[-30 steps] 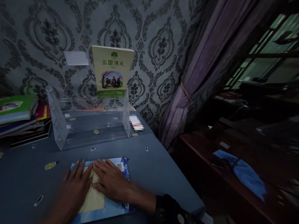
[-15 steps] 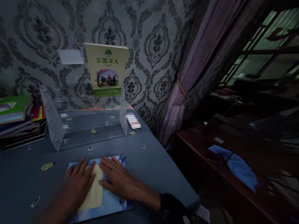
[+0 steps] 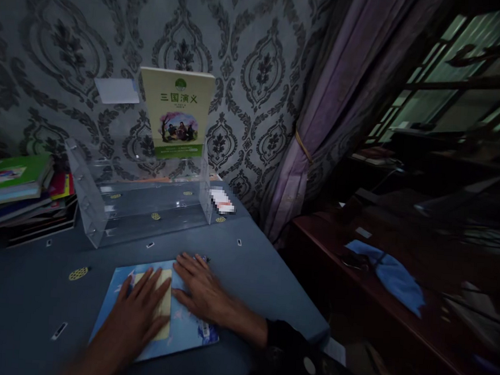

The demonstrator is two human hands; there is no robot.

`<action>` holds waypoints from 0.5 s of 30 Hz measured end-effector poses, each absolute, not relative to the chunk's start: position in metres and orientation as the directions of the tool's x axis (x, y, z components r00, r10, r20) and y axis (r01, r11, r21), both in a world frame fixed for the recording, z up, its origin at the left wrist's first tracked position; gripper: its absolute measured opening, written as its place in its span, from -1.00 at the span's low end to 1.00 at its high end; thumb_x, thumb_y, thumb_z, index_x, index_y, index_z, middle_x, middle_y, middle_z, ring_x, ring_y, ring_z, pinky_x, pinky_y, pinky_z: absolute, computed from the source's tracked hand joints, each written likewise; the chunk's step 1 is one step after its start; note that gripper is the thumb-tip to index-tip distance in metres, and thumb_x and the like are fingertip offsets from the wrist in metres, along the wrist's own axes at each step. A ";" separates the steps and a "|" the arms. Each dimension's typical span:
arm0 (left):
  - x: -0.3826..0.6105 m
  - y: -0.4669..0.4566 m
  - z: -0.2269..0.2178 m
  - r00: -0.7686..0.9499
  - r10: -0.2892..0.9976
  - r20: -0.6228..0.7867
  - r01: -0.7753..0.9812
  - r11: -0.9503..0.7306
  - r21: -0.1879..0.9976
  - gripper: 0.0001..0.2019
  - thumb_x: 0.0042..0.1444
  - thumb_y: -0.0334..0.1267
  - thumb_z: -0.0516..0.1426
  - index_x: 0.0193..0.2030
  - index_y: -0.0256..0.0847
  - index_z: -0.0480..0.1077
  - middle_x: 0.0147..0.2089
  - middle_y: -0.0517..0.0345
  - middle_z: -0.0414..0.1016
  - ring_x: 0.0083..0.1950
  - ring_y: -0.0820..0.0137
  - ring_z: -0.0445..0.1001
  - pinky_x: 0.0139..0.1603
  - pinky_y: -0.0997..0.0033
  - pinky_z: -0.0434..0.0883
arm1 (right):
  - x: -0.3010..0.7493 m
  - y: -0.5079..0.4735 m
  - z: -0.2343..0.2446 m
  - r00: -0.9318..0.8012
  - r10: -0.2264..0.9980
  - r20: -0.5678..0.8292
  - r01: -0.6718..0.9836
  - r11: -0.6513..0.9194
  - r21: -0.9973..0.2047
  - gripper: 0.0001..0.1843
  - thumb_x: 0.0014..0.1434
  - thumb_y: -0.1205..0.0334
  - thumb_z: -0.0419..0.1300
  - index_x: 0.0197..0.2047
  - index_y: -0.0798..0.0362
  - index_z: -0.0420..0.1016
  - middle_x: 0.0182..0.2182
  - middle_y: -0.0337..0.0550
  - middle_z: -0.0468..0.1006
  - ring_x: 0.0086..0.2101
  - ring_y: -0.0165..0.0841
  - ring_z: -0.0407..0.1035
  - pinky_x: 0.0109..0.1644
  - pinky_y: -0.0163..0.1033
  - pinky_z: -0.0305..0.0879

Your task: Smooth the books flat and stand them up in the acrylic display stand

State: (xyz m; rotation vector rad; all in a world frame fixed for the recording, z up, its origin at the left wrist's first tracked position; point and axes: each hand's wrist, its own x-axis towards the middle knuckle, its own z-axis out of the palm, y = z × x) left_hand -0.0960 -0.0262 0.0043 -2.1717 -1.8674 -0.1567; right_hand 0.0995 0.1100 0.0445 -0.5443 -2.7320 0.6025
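A thin blue book [image 3: 183,340] with a pale yellow panel lies flat on the blue-grey tabletop [image 3: 267,303]. My left hand [image 3: 139,305] rests over its left and middle part, palm down with the fingers apart. On the right part of the cover lies my right hand [image 3: 202,290], also flat, its fingertips near the far edge. Behind the book stands a clear acrylic rack [image 3: 86,199] with stepped tiers. A cream and green book [image 3: 180,111] leans upright in its top tier.
Several stacked books [image 3: 14,188] sit at the left edge. A small blurred-out item [image 3: 222,201] lies right of the rack. Patterned wallpaper backs the table, with a tied purple curtain [image 3: 299,156] to the right. Beyond it is a dark red surface holding a blue cloth [image 3: 391,277].
My left hand has moved slightly right and spread its fingers over the yellow panel, showing more of the cover's left side. The right hand stays on the book, shifted slightly.
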 end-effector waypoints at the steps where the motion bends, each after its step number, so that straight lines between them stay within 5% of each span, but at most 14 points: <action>1: -0.095 -0.034 0.004 0.221 0.946 0.236 0.973 -0.195 -0.126 -0.35 0.31 0.19 -0.04 0.47 0.03 0.05 0.48 0.01 0.12 0.46 -0.04 0.13 0.35 -0.21 0.16 | 0.099 0.111 0.044 -0.883 0.426 0.195 0.309 0.842 -0.443 -0.40 0.37 0.03 0.10 0.38 0.12 0.21 0.37 0.09 0.24 0.38 -0.16 0.01 0.45 0.10 -0.08; 5: -0.096 -0.063 0.008 0.395 0.909 0.132 0.918 -0.385 -0.096 -0.05 0.09 0.39 0.10 0.51 0.08 -0.13 0.51 0.00 0.01 0.48 -0.10 0.05 0.37 -0.28 0.10 | 0.098 0.112 0.045 -0.878 0.436 0.196 0.331 0.850 -0.409 -0.41 0.37 0.04 0.10 0.36 0.14 0.22 0.35 0.14 0.25 0.35 -0.13 0.08 0.43 0.10 -0.04; 11: -0.132 -0.066 0.023 0.310 0.948 0.065 0.948 -0.303 -0.103 -0.37 0.26 0.14 0.10 0.44 0.29 0.02 0.44 0.14 0.19 0.41 0.01 0.23 0.30 -0.18 0.26 | 0.113 0.098 0.051 -0.835 0.519 0.182 0.437 0.827 -0.353 -0.43 0.32 0.09 0.18 0.29 0.20 0.29 0.24 0.22 0.36 0.23 0.00 0.22 0.31 0.14 0.17; 15: -0.161 -0.061 0.028 0.190 0.978 0.089 0.976 -0.178 -0.128 -0.57 0.36 -0.05 0.02 0.35 0.25 0.24 0.39 0.09 0.29 0.37 0.00 0.31 0.26 -0.15 0.32 | 0.138 0.077 0.051 -0.793 0.564 0.230 0.481 0.812 -0.332 -0.55 0.31 0.19 0.17 0.22 0.18 0.35 0.03 0.12 0.48 0.06 -0.06 0.34 0.18 0.08 0.34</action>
